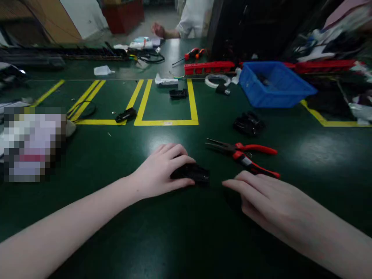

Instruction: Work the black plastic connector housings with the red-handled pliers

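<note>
We see the black plastic part (pixel 202 174) at the centre of the frame, lying low on the green table (pixel 130 240). Our left hand (pixel 162 170) is closed around its left end, the thumb along the near side and the fingers over the far side, so its right end shows free. Our right hand (pixel 267 193), right of centre and apart from the part, points its gathered fingertips towards that free end; we cannot tell whether they pinch anything small.

The part looks rigid and hollow, so we judge it light and stiff, unlikely to bend under a normal grip. Its glossy, dark surface may be a little slippery against bare skin, and any thin edges or clips on it could snap if squeezed hard; the blur hides such detail. We would take it by the two long sides, thumb opposite fingers, and press it lightly down to the table for steadiness.

Just above our right hand lie red-handled long-nose pliers (pixel 231 148), their tips aimed left. Beyond them, towards the upper right, sits a cluster of black pieces (pixel 249 123).
</note>
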Motion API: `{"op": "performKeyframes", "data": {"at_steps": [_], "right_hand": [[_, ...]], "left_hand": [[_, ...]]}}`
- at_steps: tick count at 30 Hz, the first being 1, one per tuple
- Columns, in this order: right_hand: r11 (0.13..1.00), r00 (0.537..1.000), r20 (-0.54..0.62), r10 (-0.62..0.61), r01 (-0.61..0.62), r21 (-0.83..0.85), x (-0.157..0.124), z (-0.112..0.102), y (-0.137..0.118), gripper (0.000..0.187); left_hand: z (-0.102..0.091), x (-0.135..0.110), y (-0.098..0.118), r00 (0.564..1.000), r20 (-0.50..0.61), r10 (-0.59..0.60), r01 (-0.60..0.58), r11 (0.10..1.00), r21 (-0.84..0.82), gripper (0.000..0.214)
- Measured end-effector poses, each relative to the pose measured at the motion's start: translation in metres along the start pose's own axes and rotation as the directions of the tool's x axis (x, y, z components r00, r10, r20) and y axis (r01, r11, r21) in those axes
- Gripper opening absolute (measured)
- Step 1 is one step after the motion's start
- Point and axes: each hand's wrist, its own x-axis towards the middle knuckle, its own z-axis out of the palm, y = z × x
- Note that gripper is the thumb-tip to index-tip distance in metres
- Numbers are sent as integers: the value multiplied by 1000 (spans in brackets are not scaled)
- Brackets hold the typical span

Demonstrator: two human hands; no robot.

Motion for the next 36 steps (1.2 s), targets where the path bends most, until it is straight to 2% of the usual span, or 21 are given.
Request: {"op": "performKeyframes", "data": {"at_steps": [7,12,16,20,23,30,36], "right_hand": [[982,1000,-14,14,-11,187,3,14,13,19],[959,984,-145,99,-56,278,5,23,14,15],[898,948,-251,197,-72,434,17,22,4,20],[815,866,-326,378,-145,561,32,18,-11,22],[738,833,-293,469,-187,649,43,17,-20,19],[546,812,-197,550,-171,820,71,20,-27,16],[498,813,-174,555,-157,853,77,28,-31,21]], "left_hand": [[0,1,0,1000,-4,-4,4,1000,-1,38],[-2,1,0,1000,1,-10,10,1000,-4,38],[-2,1,2,1000,-7,-4,4,1000,-19,38],[0,0,4,999,1,50,-50,998,-31,38],[0,0,4,994,-36,99,-100,994,-35,40],[2,-1,4,972,-213,99,-100,995,6,48],[4,0,3,961,-244,134,-111,988,107,50]]}}
